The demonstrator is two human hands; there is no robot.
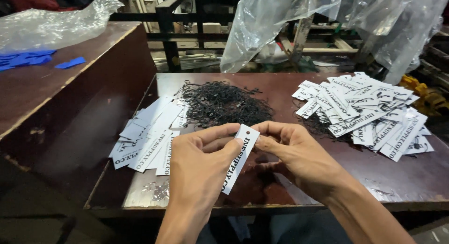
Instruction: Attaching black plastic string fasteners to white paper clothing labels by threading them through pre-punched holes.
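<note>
Stringing looks like the step in hand: a narrow white card tag with black print and a punched hole at its top [240,156] is held up over the near edge of the dark brown worn table [411,178], between both hands. The tag is pinched near its upper end by the left hand [201,162], thumb and forefinger clamped on its edge. The right hand [290,153] is set against the hole end, fingertips together; whether a cord is gripped there cannot be told. No loop is seen through the hole yet.

Judged from this, the next move calls for a fine, steady feed through the small hole while the tag is kept from twisting.

Just beyond the hands, at table centre, a tangled heap of thin black string loops [220,103] is laid. To the near left, a loose stack of white rectangular tags, mostly blank side up [147,136], is spread at the table edge. To the far right, a larger scattered pile of the same white printed tags [369,111] is lying over some stray black loops.

Further out: crumpled clear plastic bags [280,19] are hung at the far side, a clear plastic sheet [51,24] and blue flat pieces [28,59] are left on the raised brown board at far left.
</note>
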